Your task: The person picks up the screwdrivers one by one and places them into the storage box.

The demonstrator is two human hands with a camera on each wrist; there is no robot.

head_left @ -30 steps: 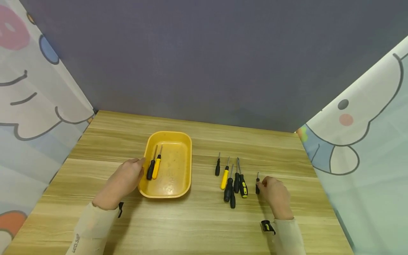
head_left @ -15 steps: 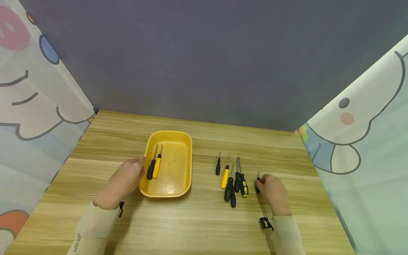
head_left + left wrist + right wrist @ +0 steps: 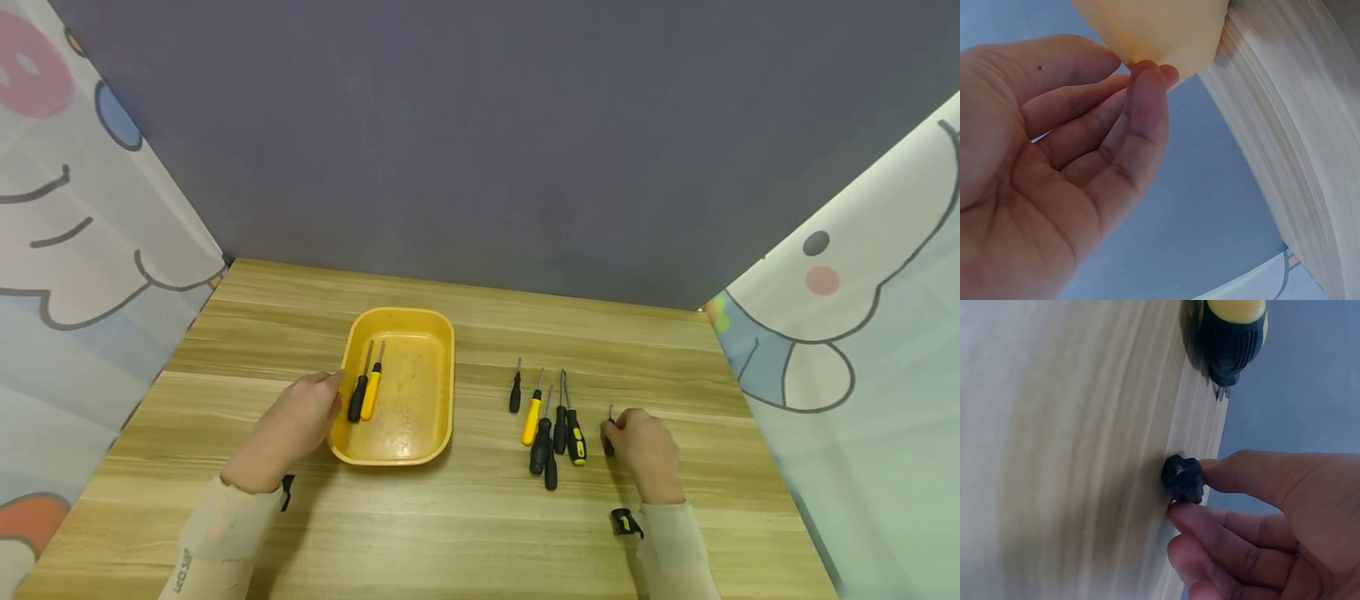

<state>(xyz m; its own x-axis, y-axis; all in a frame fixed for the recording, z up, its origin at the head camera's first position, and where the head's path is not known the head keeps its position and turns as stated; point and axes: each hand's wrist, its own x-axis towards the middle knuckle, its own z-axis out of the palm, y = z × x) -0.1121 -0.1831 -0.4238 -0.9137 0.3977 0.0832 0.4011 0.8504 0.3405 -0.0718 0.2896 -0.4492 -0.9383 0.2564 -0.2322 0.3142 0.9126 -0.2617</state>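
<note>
My left hand (image 3: 300,412) pinches the left rim of a yellow tray (image 3: 412,392); the left wrist view shows thumb and fingertips meeting on the tray wall (image 3: 1172,31). Inside the tray lie a black screwdriver (image 3: 357,402) and a yellow screwdriver (image 3: 371,396), side by side. On the right, my right hand (image 3: 647,450) holds a small black screwdriver (image 3: 607,442) between thumb and fingers, at the table. The right wrist view looks at the end of its dark handle (image 3: 1183,479); its shaft is hidden there.
Between tray and right hand lie several screwdrivers: a small black one (image 3: 515,397), a yellow one (image 3: 532,421), a thick black one (image 3: 540,450) and a black-and-yellow one (image 3: 576,440) among them. A grey panel (image 3: 465,150) rises behind the wooden table (image 3: 420,533).
The small black screwdriver has tilted slightly in my right hand, whose fingers now cover more of it. My left hand stays on the tray, and the other screwdrivers lie as before.
</note>
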